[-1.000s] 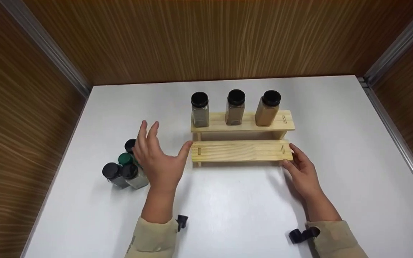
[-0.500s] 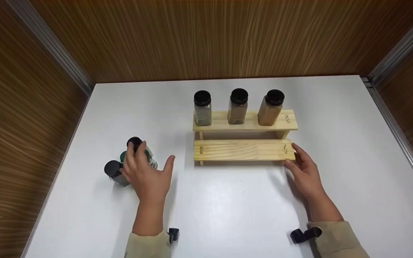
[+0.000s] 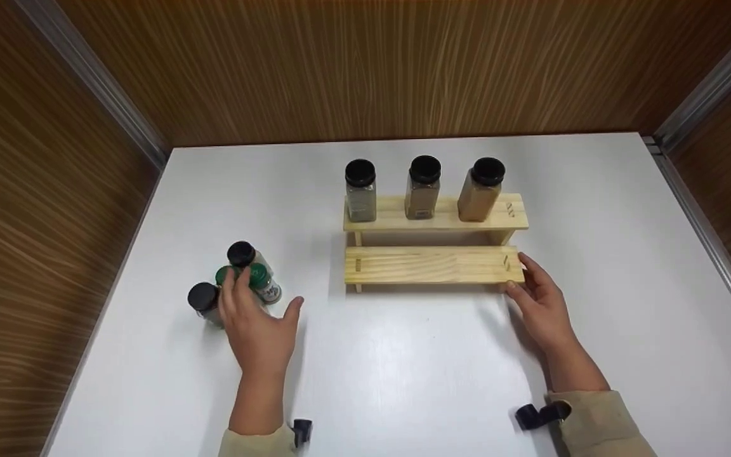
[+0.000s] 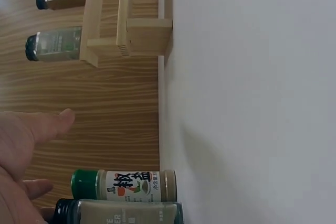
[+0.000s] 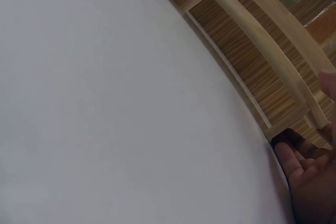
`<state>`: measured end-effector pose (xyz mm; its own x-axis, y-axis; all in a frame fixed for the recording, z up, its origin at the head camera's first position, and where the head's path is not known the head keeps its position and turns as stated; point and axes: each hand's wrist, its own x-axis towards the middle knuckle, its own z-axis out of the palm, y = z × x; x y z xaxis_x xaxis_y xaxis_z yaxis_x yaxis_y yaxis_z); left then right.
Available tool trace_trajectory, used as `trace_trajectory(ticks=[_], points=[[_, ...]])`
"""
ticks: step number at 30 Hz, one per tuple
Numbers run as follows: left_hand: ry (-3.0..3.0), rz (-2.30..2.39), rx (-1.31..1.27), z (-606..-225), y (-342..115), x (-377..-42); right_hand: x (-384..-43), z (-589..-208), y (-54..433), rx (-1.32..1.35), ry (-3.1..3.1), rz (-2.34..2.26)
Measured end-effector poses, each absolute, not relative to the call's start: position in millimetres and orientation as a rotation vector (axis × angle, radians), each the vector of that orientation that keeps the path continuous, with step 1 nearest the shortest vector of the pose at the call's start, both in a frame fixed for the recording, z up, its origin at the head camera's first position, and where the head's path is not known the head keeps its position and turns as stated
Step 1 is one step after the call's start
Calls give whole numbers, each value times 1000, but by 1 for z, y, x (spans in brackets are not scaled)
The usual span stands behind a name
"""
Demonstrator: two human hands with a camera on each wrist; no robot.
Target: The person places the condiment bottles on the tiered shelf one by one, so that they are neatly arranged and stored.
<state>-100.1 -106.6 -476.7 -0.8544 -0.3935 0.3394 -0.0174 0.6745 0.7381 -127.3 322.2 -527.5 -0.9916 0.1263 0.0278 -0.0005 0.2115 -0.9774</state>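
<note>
"Spotted the left hand [image 3: 256, 330]?"

"Saw it over clustered green- and black-capped jars [image 3: 267, 289] on the table [image 3: 403, 368], left of the wooden rack [image 3: 432, 266], with fingers relaxed and thumb apart; couldn't tell about contact."

"Found the right hand [image 3: 544, 314]?"

"Saw it gripping the right end of the rack's lower shelf [image 3: 397, 266] between thumb and fingers. Noticed three upright bottles [image 3: 422, 200] on the upper shelf [image 3: 448, 216]."

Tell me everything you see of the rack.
The rack is pale, grained, wood-like, with two planks on supports, the back one higher. It stands upright on the white table. Three black-capped jars stand on the back plank; the front plank is bare, with marks near both ends. The right hand grips its right end.
</note>
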Motion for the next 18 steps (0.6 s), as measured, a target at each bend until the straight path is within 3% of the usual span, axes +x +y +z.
trace_trajectory(ticks=[18], points=[[-2269, -1293, 194, -485, -76, -82, -126, -526, 322, -107, -2337, 1924]])
